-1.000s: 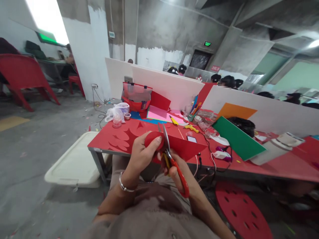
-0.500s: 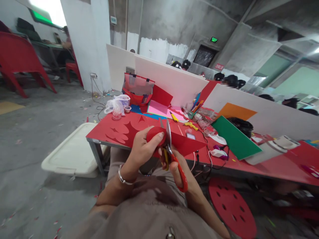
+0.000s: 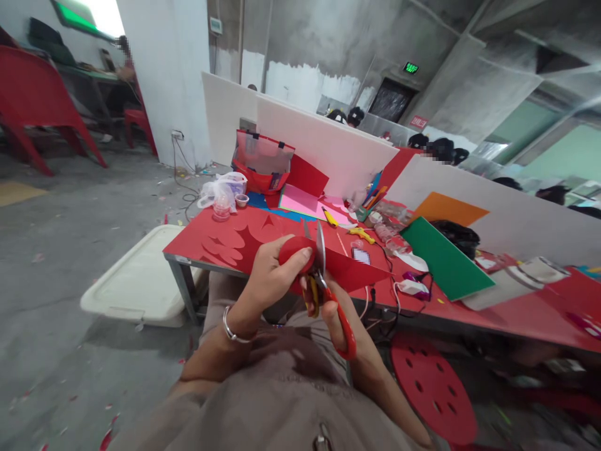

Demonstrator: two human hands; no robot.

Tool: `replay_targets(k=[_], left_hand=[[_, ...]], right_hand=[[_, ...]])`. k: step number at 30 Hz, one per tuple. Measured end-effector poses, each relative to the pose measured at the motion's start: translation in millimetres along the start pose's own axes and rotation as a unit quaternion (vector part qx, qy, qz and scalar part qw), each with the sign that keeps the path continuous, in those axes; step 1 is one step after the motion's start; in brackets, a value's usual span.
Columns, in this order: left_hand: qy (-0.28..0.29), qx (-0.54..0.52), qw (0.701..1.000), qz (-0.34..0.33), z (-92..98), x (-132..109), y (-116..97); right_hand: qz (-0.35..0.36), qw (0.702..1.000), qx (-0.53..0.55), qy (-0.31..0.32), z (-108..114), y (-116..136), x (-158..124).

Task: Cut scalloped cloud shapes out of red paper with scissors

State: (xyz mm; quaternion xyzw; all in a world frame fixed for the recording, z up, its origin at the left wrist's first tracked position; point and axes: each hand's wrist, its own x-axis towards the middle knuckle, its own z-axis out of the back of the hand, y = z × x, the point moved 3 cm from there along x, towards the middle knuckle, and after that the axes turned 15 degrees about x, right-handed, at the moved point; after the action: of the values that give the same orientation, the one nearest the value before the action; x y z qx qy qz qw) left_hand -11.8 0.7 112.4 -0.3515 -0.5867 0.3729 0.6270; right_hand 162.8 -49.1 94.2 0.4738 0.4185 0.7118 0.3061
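My left hand (image 3: 277,272) is closed on a red rounded paper piece (image 3: 297,252), with the thumb pressed on top of it. A silver bangle circles that wrist. In my right hand (image 3: 334,313) are scissors (image 3: 321,250) with red and yellow handles, their blades spread apart and pointing away from me. The blades lie at the right edge of the red piece. Just behind and right of the scissors is a large red sheet (image 3: 354,269). Cut-out red shapes (image 3: 223,250) lie on the table to the left of my hands.
On the red table (image 3: 183,241) are a yellow utility knife (image 3: 329,217), a yellow glue gun (image 3: 361,235), pink sheets (image 3: 300,200) and a plastic bag (image 3: 223,188). A green board (image 3: 446,260) leans at right. A red stool (image 3: 432,382) and a white bin (image 3: 136,282) flank me. People sit beyond the partition.
The view has shifted slightly. Both hands keep nearly the same pose, with the scissor blades still spread at the red paper piece.
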Motion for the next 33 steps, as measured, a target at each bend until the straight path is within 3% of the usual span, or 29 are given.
replay_targets(k=[33], left_hand=[[0.017, -0.015, 1.0, 0.012, 3.2, 3.0, 1.4]], right_hand=[[-0.03, 0.999, 0.022, 0.002, 2.0, -3.8, 0.1]])
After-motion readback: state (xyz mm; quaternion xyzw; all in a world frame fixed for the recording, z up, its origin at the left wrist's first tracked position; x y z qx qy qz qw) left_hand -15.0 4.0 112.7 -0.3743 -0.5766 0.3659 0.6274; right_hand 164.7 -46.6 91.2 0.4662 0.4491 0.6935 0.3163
